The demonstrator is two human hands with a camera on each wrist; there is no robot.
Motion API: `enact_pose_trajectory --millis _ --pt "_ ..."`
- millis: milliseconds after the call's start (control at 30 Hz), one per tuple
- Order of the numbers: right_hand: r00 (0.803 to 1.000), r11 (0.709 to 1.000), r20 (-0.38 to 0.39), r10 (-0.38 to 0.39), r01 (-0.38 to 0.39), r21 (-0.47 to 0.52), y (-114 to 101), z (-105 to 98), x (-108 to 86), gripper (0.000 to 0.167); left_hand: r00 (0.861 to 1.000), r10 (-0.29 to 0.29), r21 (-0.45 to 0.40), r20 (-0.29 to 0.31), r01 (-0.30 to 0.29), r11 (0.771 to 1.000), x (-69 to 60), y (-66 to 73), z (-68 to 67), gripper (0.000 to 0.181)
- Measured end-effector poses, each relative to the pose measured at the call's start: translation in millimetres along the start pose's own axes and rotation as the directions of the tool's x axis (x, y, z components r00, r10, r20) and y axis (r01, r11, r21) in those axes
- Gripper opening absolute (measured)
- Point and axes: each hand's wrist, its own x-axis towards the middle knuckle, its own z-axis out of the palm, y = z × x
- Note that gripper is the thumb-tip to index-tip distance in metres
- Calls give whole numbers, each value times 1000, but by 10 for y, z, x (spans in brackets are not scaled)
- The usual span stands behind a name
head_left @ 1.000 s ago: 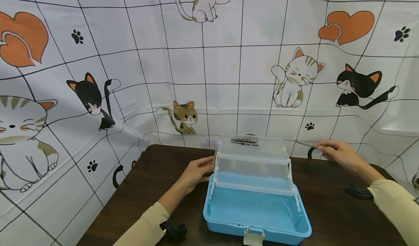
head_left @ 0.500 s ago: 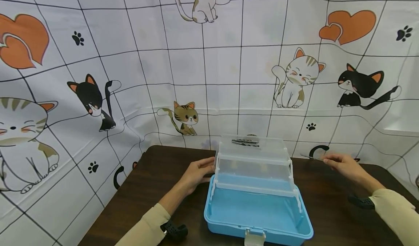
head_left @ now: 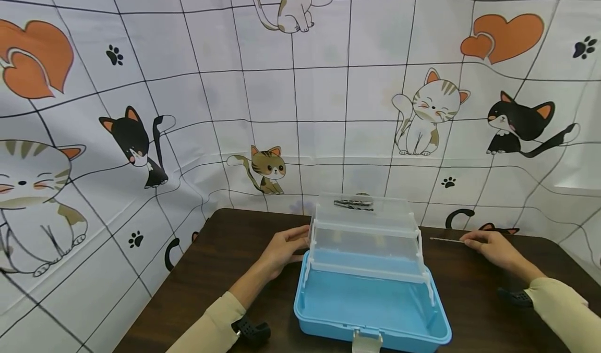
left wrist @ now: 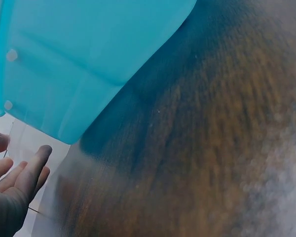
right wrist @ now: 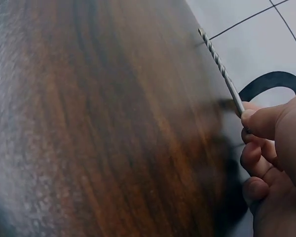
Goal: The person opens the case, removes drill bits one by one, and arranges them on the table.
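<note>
A light-blue plastic toolbox (head_left: 371, 306) stands unlatched, its translucent lid and trays (head_left: 366, 230) raised at the back. Several drill bits (head_left: 353, 205) show at the top of the raised section. My left hand (head_left: 284, 251) is at the left side of the raised trays, fingers extended; in the left wrist view those fingers (left wrist: 32, 173) are loosely spread beside the clear plastic, and firm contact is hard to make out. Right of the box, my right hand (head_left: 490, 246) pinches a thin spiral-fluted drill bit (right wrist: 219, 64) by its plain shank between thumb and fingers, its tip pointing left, low over the table.
The dark wooden table (head_left: 263, 311) carries the box, with its back edge close behind the raised trays. A white cloth with cat drawings (head_left: 319, 97) hangs behind and to the left. A white latch (head_left: 368, 341) juts from the box's front.
My right hand has come down and slightly right with the drill bit, from above the table's back edge to near the tabletop. My left hand and the box have stayed put.
</note>
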Motion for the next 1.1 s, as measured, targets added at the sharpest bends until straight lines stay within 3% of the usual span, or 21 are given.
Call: enact_pose_trajectory --millis 200,400,1100 --pt "999 999 -20 -32 31 -23 -14 33 -17 19 1000 3 0 -7 -3 1000 6 -4 3 50" --pt "1000 999 -23 -10 9 -48 -4 79 -52 17 1000 -5 -1 -2 5 1000 -3 -45 13 50" --pt "997 999 -67 32 -34 -41 -16 82 -44 34 1000 21 16 -5 -21 1000 10 -40 -13 49"
